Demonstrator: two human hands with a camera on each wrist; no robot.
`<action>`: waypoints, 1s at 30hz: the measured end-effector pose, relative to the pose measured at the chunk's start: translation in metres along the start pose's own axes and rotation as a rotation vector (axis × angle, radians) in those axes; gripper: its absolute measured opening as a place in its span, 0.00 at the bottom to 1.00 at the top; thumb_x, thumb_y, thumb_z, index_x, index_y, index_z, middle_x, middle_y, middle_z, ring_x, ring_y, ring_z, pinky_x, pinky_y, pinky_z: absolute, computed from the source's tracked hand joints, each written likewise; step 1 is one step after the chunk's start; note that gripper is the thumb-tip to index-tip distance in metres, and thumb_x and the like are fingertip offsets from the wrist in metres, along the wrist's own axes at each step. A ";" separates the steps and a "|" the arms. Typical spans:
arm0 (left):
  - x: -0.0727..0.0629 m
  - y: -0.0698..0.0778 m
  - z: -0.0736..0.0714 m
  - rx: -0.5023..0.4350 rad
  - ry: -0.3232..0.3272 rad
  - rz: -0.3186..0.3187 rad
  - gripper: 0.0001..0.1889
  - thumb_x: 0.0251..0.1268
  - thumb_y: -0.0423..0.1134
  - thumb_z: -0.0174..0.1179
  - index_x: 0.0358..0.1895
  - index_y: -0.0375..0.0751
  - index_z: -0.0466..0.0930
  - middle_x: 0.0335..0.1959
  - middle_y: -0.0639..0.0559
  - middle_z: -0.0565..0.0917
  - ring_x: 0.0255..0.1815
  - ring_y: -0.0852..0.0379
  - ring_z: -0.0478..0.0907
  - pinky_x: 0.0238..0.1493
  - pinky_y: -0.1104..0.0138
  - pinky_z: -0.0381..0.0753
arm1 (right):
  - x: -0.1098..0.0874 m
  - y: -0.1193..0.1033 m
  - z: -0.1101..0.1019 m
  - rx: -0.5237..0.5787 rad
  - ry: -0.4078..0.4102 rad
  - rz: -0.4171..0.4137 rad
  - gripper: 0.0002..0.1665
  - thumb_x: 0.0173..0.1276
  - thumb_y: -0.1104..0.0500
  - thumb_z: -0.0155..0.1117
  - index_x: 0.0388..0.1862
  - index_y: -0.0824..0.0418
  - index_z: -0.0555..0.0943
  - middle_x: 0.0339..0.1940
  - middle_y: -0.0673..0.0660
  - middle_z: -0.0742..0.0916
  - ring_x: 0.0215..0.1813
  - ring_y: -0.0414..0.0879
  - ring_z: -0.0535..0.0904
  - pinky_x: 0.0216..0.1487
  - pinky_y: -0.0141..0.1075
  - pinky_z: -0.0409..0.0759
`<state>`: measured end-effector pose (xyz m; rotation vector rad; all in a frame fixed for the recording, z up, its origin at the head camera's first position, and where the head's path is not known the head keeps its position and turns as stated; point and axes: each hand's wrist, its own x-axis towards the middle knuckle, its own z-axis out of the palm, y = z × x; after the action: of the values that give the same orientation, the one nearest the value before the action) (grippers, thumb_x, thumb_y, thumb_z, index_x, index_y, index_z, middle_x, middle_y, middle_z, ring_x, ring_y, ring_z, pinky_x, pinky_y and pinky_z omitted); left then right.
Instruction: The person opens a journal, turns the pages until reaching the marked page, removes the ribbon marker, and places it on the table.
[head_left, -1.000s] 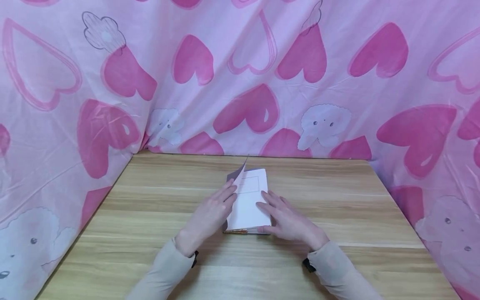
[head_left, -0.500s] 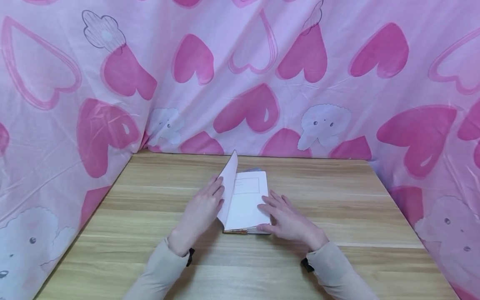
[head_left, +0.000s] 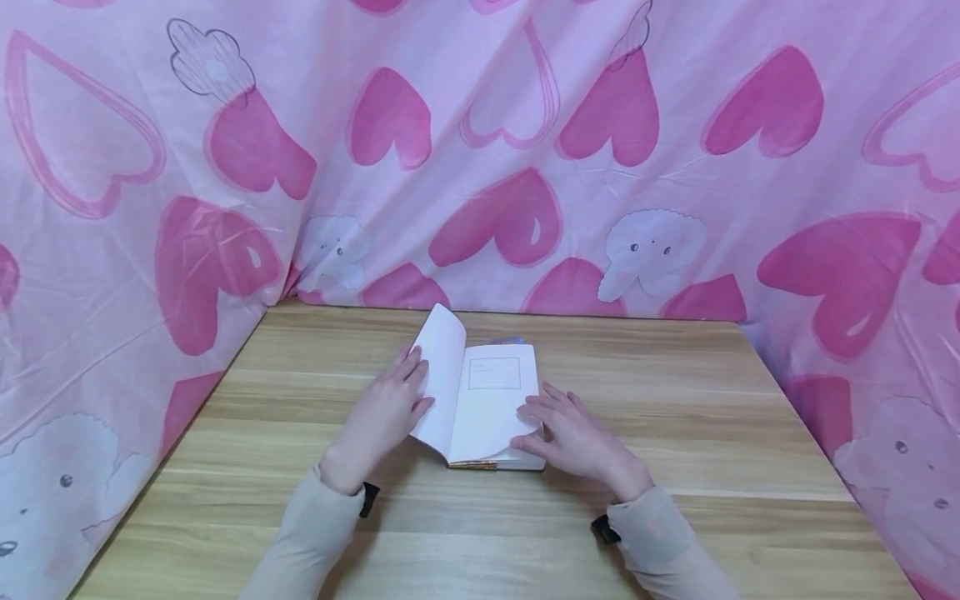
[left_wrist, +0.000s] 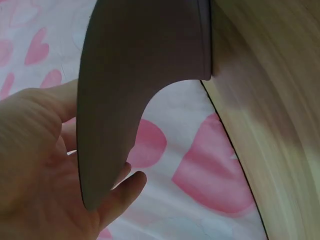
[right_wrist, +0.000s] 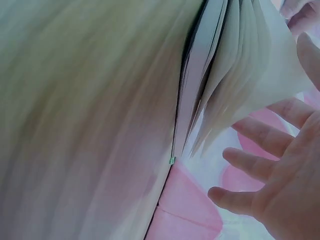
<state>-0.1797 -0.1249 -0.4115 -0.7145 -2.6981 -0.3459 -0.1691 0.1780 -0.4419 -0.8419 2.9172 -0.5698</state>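
Observation:
A small notebook [head_left: 491,417] lies near the middle of the wooden table, its front cover [head_left: 442,342] raised and leaning left. The first page is white with a printed box [head_left: 494,373]. Against the inner side of the cover rests my left hand [head_left: 375,417], fingers extended. In the left wrist view the dark outer face of the cover [left_wrist: 145,40] bends in front of the palm and hides part of it. My right hand [head_left: 588,446] touches the right edge of the pages with spread fingers. Fanned pages [right_wrist: 250,60] curve beside those fingers in the right wrist view.
The wooden table [head_left: 645,367] stretches around the notebook on all sides. Pink fabric [head_left: 495,208] printed with hearts hangs along the back and both sides. A bluish strip [head_left: 506,340] shows beyond the notebook's top edge.
The cover has swung leftward from partly over the page to leaning well open. My left hand has moved left with it. The right hand stays at the pages' right edge.

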 end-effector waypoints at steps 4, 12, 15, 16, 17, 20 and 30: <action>-0.002 -0.004 0.001 -0.033 -0.029 -0.036 0.31 0.61 0.41 0.69 0.62 0.24 0.72 0.67 0.28 0.67 0.69 0.36 0.64 0.62 0.50 0.71 | 0.005 -0.003 0.001 0.043 0.063 -0.004 0.42 0.65 0.26 0.51 0.59 0.56 0.81 0.64 0.56 0.79 0.75 0.58 0.59 0.71 0.57 0.56; 0.001 -0.006 0.005 -0.056 -0.068 -0.065 0.32 0.64 0.42 0.66 0.64 0.23 0.69 0.67 0.26 0.66 0.69 0.35 0.64 0.61 0.49 0.71 | 0.008 -0.011 -0.003 0.185 0.149 0.008 0.42 0.63 0.29 0.59 0.63 0.58 0.78 0.73 0.58 0.69 0.76 0.55 0.56 0.71 0.53 0.59; 0.001 -0.007 0.005 -0.052 -0.088 -0.079 0.32 0.65 0.43 0.65 0.64 0.22 0.69 0.67 0.25 0.66 0.69 0.35 0.64 0.62 0.49 0.71 | 0.012 -0.014 -0.004 0.206 0.155 0.014 0.41 0.62 0.29 0.60 0.64 0.56 0.77 0.74 0.57 0.67 0.77 0.54 0.54 0.72 0.53 0.59; 0.001 -0.006 0.004 -0.052 -0.091 -0.080 0.32 0.66 0.43 0.65 0.64 0.22 0.69 0.67 0.25 0.66 0.69 0.35 0.64 0.62 0.49 0.71 | 0.012 -0.015 -0.004 0.214 0.153 0.024 0.42 0.62 0.29 0.60 0.65 0.55 0.76 0.75 0.57 0.66 0.77 0.53 0.54 0.72 0.53 0.59; 0.001 -0.006 0.004 -0.053 -0.094 -0.080 0.32 0.66 0.43 0.64 0.64 0.22 0.69 0.67 0.25 0.66 0.69 0.35 0.64 0.62 0.49 0.71 | 0.013 -0.016 -0.005 0.225 0.152 0.037 0.42 0.62 0.29 0.60 0.65 0.54 0.76 0.76 0.57 0.65 0.77 0.53 0.53 0.71 0.53 0.59; 0.002 -0.006 0.005 -0.054 -0.089 -0.073 0.31 0.66 0.43 0.64 0.64 0.22 0.69 0.66 0.25 0.66 0.69 0.34 0.64 0.62 0.48 0.70 | 0.013 -0.019 -0.005 0.259 0.155 0.075 0.44 0.60 0.28 0.61 0.68 0.52 0.73 0.77 0.57 0.62 0.77 0.54 0.53 0.70 0.55 0.60; 0.000 -0.005 0.006 -0.075 -0.081 -0.083 0.31 0.65 0.43 0.65 0.62 0.22 0.70 0.65 0.25 0.68 0.68 0.34 0.66 0.61 0.48 0.72 | 0.021 -0.034 -0.004 0.412 0.242 0.136 0.51 0.58 0.37 0.72 0.76 0.50 0.62 0.80 0.61 0.48 0.76 0.60 0.55 0.64 0.56 0.70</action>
<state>-0.1836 -0.1271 -0.4182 -0.6511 -2.8102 -0.4504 -0.1701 0.1418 -0.4252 -0.5513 2.8599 -1.2787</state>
